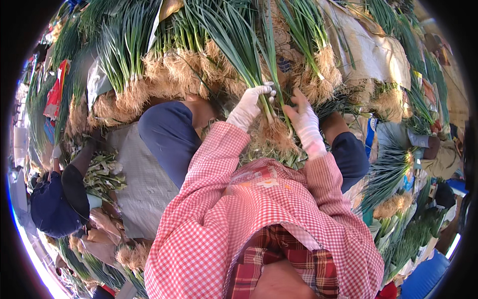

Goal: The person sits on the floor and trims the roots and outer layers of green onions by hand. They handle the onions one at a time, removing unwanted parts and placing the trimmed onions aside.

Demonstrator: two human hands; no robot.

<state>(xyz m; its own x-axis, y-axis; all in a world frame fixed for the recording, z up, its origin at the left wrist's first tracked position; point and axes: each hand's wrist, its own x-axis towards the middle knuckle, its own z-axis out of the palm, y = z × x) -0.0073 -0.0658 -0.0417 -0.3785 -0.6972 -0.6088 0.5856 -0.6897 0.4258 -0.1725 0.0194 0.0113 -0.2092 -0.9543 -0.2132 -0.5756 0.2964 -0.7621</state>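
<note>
My left hand [251, 104], in a white glove, grips a small bunch of green onions [244, 63] by the pale stems. Its long dark leaves point away from me, and its tan roots [274, 134] hang towards my lap. Beside the bunch is a single green onion stalk [276, 76], close to my left fingertips. My right hand [304, 121], in a striped white glove with bare finger and thumb tips, has its thumb against that stalk's lower part. Whether the right fingers close around it cannot be made out. Leaf scraps [257, 153] lie under the roots.
Rooted green onion bundles [179, 63] are heaped ahead, with another bundle [317, 63] ahead-right. A pale woven sack [373, 52] covers part of the pile. Grey sheeting [143, 179] spreads at left. Other people work at left [59, 202] and right [440, 153]. More onions [388, 172] lie right.
</note>
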